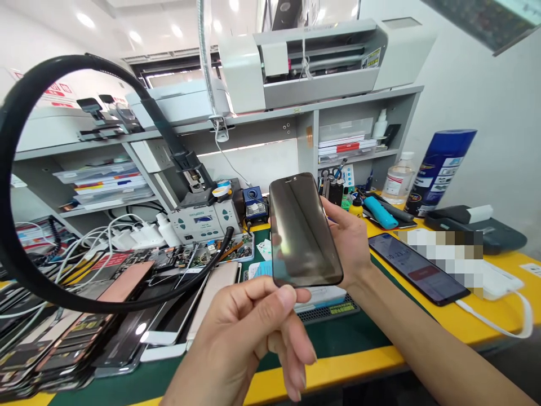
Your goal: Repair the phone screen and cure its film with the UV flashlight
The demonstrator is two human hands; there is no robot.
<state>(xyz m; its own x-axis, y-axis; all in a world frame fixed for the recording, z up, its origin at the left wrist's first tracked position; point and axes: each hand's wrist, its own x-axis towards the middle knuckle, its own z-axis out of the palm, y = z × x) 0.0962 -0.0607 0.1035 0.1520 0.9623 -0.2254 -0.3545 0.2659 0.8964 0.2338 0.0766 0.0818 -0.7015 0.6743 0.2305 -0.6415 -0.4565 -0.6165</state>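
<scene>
A dark smartphone [305, 231] is held up over the green mat, tilted, its glossy black screen facing me with a pale reflection across it. My right hand [349, 239] grips it from behind and along its right side; most of those fingers are hidden by the phone. At the lower left corner, my left hand [257, 327] pinches the phone's bottom edge between thumb and index finger. The other left fingers curl loosely below. Under the phone, part of a dark perforated tray [333, 312] shows on the mat.
Stacked phone parts [76, 344] cover the left side, with a thick black hose [8, 186] looping over them from a grey soldering station [203, 223]. At right lie a lit smartphone [416, 268], a white cabled device [501, 276], a blue can [442, 169] and a clear bottle [398, 179].
</scene>
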